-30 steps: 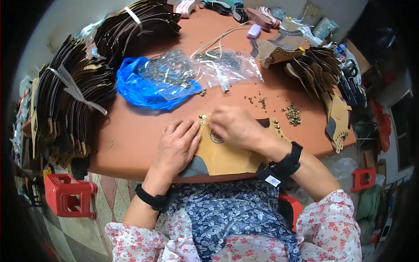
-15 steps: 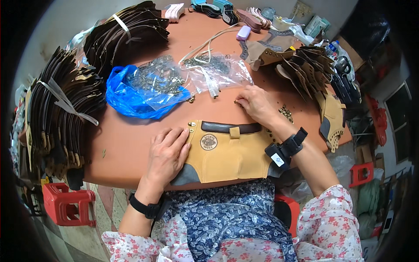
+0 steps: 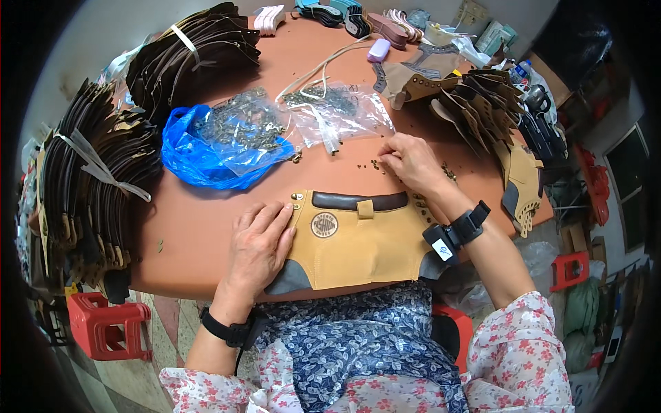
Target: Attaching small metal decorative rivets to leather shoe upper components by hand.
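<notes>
A tan leather shoe upper point(image 3: 358, 251) with a dark padded collar and grey corners lies at the table's near edge. My left hand point(image 3: 258, 244) rests flat on its left side, fingers stretched out and together. Two metal lace hooks point(image 3: 297, 201) show beside those fingertips, and more fittings line the right edge, partly behind my right wrist. Beyond the upper, my right hand point(image 3: 410, 162) is closed with its fingertips down at a few small brass pieces point(image 3: 375, 165). Whatever sits between those fingertips is hidden.
Bundled dark uppers point(image 3: 103, 179) stand at the left, another bundle point(image 3: 196, 58) behind. A blue plastic bag point(image 3: 206, 162) and a clear bag point(image 3: 344, 113) hold metal fittings. More uppers point(image 3: 478, 110) are stacked at the right. Red stools point(image 3: 110, 327) flank the table.
Several small brass pieces now lie loose on the table by my right fingertips, where one was pinched before. My right hand has shifted slightly right; my left hand stays on the upper.
</notes>
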`<state>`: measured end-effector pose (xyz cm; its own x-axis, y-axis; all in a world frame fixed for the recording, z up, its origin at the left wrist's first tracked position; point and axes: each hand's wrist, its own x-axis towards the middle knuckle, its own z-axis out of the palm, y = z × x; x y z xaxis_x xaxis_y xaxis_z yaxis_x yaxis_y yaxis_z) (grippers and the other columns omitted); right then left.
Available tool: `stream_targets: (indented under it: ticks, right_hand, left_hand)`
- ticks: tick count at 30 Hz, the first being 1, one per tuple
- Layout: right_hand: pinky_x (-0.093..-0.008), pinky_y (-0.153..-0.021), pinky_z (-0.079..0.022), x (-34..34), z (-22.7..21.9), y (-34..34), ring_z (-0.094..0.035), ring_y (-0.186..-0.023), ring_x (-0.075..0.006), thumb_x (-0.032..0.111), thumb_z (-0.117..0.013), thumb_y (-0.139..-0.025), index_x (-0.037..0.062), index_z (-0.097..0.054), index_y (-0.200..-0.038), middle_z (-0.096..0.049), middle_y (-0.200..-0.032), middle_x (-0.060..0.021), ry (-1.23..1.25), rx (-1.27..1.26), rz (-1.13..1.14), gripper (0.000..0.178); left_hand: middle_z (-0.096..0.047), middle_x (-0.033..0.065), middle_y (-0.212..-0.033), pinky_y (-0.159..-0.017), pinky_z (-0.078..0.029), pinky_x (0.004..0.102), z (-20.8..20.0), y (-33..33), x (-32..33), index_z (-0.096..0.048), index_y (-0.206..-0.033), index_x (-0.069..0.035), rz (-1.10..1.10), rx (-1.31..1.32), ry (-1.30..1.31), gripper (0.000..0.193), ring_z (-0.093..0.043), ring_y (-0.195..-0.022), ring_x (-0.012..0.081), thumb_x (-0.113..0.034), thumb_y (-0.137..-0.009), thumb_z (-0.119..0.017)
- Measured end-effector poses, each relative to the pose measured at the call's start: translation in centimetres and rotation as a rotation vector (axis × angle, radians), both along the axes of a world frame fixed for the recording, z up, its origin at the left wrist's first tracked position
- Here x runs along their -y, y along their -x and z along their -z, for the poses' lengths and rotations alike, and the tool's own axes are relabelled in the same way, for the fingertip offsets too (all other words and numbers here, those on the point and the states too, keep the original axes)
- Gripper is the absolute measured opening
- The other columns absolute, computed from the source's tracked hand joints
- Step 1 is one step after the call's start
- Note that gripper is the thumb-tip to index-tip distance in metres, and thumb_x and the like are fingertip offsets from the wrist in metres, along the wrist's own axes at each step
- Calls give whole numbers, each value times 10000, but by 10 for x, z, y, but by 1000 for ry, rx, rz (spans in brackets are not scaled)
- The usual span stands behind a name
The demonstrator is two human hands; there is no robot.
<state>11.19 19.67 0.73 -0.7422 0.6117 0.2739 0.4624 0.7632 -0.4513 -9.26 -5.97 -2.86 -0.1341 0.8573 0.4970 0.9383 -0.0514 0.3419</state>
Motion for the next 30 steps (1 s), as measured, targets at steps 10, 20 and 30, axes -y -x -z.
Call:
stream_targets:
  ticks: [10,20,30]
  right_hand:
    - [-437,-863,-498,1,2,-7,-614,-970,-347,102,-653,-848,41,-704,-898,-679,-943,-127,-78,76,52,94]
    - [-423,-838,-493,1,15,-1,-607,-960,-321,123,-675,-852,42,-699,-915,-669,-938,-102,-205,83,-36,105]
    - [-392,-728,-509,5,4,6,-639,-803,-291,87,-680,-831,8,-653,-869,-663,-830,-133,-148,20,-41,92]
  left_hand:
    - [-659,128,-1201,-972,-463,438,-2,-1,0,-683,-1213,-36,-4,-1,24,349,-575,-1101,352,-134,-878,-692]
    - [-658,128,-1202,-967,-469,433,-2,0,1,-683,-1223,-44,-7,-5,35,359,-576,-1106,353,-136,-875,-698]
    - [-665,114,-1170,-917,-486,423,-2,0,-2,-686,-1183,-39,13,2,-25,326,-598,-1059,321,-126,-869,-698]
